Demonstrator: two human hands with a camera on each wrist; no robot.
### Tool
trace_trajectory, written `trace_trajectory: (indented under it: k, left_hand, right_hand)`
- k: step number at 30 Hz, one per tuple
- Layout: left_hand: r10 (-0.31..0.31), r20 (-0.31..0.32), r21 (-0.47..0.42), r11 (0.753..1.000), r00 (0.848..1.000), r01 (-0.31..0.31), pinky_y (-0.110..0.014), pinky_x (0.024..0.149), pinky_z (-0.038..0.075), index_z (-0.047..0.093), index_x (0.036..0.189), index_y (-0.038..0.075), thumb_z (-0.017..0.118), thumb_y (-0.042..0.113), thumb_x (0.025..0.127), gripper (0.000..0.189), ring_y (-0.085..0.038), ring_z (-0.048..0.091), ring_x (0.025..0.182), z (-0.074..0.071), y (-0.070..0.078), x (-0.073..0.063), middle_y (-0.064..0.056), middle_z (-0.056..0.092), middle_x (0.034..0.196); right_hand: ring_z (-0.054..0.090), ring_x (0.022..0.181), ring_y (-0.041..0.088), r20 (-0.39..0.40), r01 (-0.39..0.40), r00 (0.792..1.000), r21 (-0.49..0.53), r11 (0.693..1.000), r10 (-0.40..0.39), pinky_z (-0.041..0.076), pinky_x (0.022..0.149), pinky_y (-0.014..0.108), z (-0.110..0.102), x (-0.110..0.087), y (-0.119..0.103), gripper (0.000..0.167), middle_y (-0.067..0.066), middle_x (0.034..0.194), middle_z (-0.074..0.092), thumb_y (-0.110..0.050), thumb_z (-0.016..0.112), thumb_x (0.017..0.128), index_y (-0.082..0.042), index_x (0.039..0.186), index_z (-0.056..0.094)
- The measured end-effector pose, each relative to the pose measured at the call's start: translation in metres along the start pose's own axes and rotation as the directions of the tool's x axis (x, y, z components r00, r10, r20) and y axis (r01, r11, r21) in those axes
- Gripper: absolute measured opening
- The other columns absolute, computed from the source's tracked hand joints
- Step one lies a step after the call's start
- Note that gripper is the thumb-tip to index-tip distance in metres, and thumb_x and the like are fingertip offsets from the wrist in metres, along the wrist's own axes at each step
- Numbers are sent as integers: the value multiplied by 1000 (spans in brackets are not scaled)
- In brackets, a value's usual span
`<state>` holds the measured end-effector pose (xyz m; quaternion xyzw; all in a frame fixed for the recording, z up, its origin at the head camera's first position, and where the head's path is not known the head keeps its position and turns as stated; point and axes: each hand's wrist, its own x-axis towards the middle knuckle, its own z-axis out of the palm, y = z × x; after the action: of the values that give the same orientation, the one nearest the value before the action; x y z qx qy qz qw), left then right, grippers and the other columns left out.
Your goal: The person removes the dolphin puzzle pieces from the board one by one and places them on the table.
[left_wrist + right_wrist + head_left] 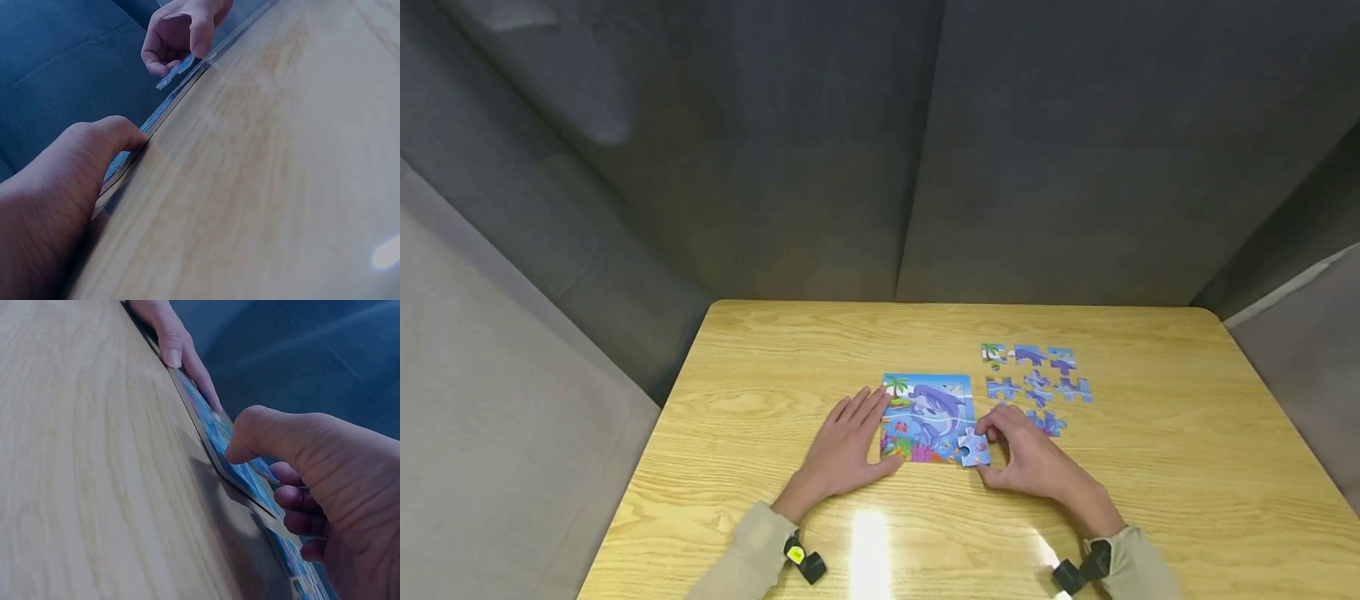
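A dolphin picture board (925, 408) lies flat on the wooden table, showing a palm tree, a crab and coral. My left hand (846, 446) rests along its left edge with the fingers straight and the thumb at the lower left corner. Between thumb and fingers my right hand (1033, 454) pinches a blue jigsaw piece (973, 448) over the board's lower right corner. In the left wrist view that piece (177, 72) is tilted, with its near end apart from the board. The right wrist view shows the thumb above the board (215, 434).
Several loose jigsaw pieces (1037, 387) lie in rows to the right of the board, some partly hidden behind my right hand. The wooden table (760, 358) ends at a dark grey curtain (805, 167) at the back. Light panels stand at both sides.
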<state>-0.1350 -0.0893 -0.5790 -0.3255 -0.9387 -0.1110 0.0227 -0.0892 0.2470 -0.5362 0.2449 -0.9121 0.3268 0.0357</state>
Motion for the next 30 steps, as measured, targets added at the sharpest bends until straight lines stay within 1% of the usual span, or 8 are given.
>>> trace_trajectory:
  k: [5,11,18,24,28,30]
  left_hand:
    - [4,-5,-1,1000,1000,-4,-49,128,15,19,168,15,33,82,96,100,-24,12,161,0,0,0,-1,15,175]
    - [8,-13,-7,1000,1000,-8,-50,128,16,20,168,15,33,82,96,100,-24,12,161,1,-1,1,-1,15,175]
    - [8,-17,-11,1000,1000,-8,-50,128,16,20,168,15,33,82,96,99,-24,13,161,2,-1,1,0,14,176]
    - [13,-25,-5,1000,1000,-13,-50,127,17,19,168,15,34,82,96,99,-25,14,161,3,-2,0,-1,15,175]
    - [18,-34,1,1000,999,-18,-50,127,18,20,168,15,34,81,96,99,-26,16,161,3,-1,1,-2,17,175]
    - [22,-39,1,1000,999,-22,-51,127,18,21,168,14,35,81,96,99,-27,17,160,3,-1,0,-2,19,175]
  right_hand:
    - [50,89,18,-31,8,1000,65,998,-6,40,78,28,-5,-3,9,49,3,89,56,-10,92,65,-12,102,60]
    - [51,86,22,-85,53,995,131,990,-42,45,74,29,-11,-7,21,48,8,86,56,-1,87,62,-8,101,60]
    - [50,80,22,-123,35,992,126,991,-20,47,65,28,-24,-15,28,48,8,85,53,6,85,63,-6,102,61]
    - [49,78,21,-135,3,991,141,990,16,47,65,26,-34,-24,39,49,9,84,52,11,85,62,-5,102,60]
    - [48,76,21,-176,29,984,125,992,-6,44,64,25,-40,-30,48,51,9,82,51,14,84,61,-2,102,60]
    - [47,76,21,-190,29,982,121,992,-6,43,64,24,-44,-33,51,51,9,82,51,15,84,61,-1,103,61]
